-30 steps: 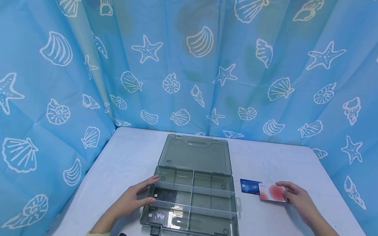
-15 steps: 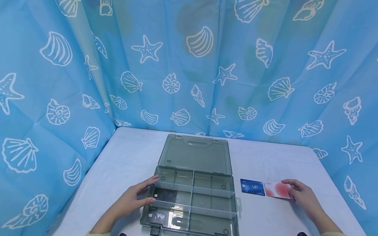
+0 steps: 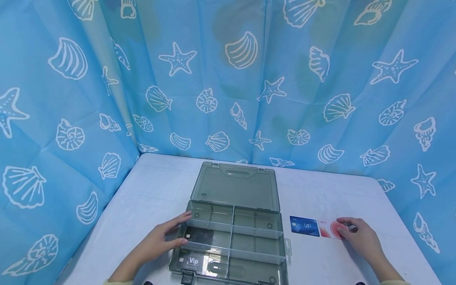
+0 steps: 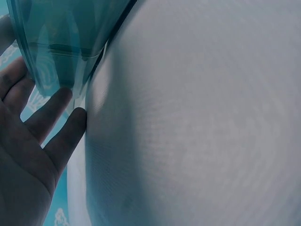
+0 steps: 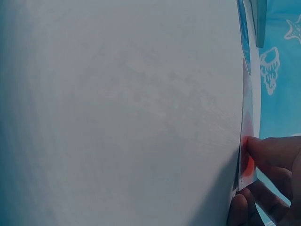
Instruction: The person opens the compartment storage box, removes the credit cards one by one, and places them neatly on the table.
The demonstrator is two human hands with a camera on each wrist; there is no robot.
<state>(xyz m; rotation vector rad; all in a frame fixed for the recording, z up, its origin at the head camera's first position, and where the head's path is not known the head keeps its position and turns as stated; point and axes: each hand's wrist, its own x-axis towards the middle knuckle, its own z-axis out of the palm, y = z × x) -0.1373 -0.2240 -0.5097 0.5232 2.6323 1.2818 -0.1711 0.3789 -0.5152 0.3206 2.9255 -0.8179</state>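
Note:
On the table, a grey translucent compartment box (image 3: 257, 245) lies with its lid (image 3: 235, 186) folded back. My left hand (image 3: 162, 237) rests on the box's left rim, its fingers spread along the wall; the left wrist view shows the fingers (image 4: 61, 134) fairly straight. To the right of the box lies a blue VIP card (image 3: 305, 226). Beside it my right hand (image 3: 361, 237) pinches the right end of a pink-and-white card (image 3: 325, 229) with a red circle. In the right wrist view, the thumb sits on that card's face and other fingers are at its edge.
A black card (image 3: 199, 236) lies in the box's middle left compartment. A dark Vip card (image 3: 193, 261) is in the front left one. A side latch (image 3: 288, 247) sticks out on the right. A blue seashell curtain (image 3: 221, 79) hangs behind the white table (image 3: 160, 178).
The pink card first overlapped the blue card's right end, slightly raised. It shifted right and now lies lower, alongside the blue card. My left hand stayed still.

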